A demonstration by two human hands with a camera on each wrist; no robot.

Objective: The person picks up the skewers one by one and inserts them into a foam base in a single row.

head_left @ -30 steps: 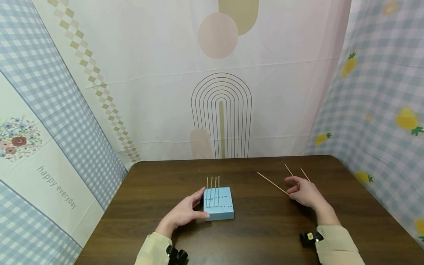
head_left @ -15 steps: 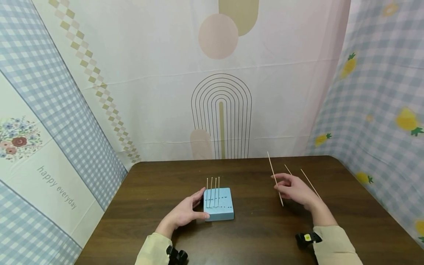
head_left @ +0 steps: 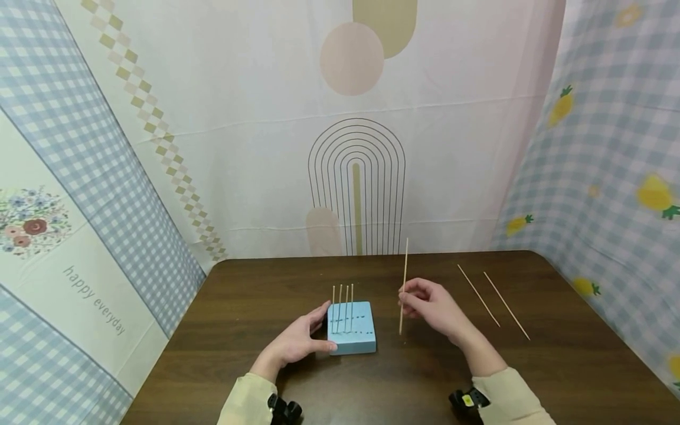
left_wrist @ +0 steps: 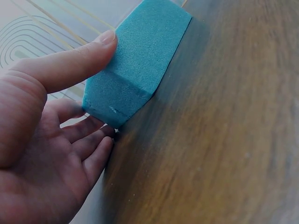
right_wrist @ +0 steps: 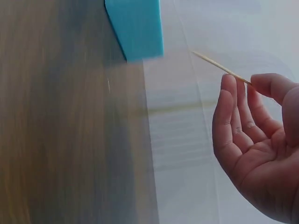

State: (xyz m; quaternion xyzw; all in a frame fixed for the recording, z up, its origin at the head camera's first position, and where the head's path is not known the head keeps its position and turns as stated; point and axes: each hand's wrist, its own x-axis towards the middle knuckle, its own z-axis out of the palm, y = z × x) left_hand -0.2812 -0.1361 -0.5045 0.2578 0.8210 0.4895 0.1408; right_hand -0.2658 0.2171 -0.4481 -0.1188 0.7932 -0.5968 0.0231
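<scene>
A blue foam block (head_left: 362, 326) with rows of small holes sits on the table, and several thin wooden skewers (head_left: 347, 304) stand upright along its left part. My left hand (head_left: 292, 341) grips the block's left side, the thumb on the front face and the fingers around the far side. Close up in the left wrist view, the thumb presses against the block (left_wrist: 135, 56). To the right of the block, my right hand (head_left: 437, 308) pinches another skewer (head_left: 405, 265) between thumb and fingertips, holding it nearly vertical. Its lower pointed end (right_wrist: 212, 62) shows in the right wrist view.
Two loose skewers (head_left: 479, 295) lie slanted on the right side of the dark wooden table (head_left: 404, 383). A patterned cloth (head_left: 255, 177) hangs behind the table's back edge, with checked cloth (head_left: 595, 165) at the right.
My right hand has lifted one skewer from the table, carried it left toward the block and turned it nearly upright. The left hand and the block stay in place.
</scene>
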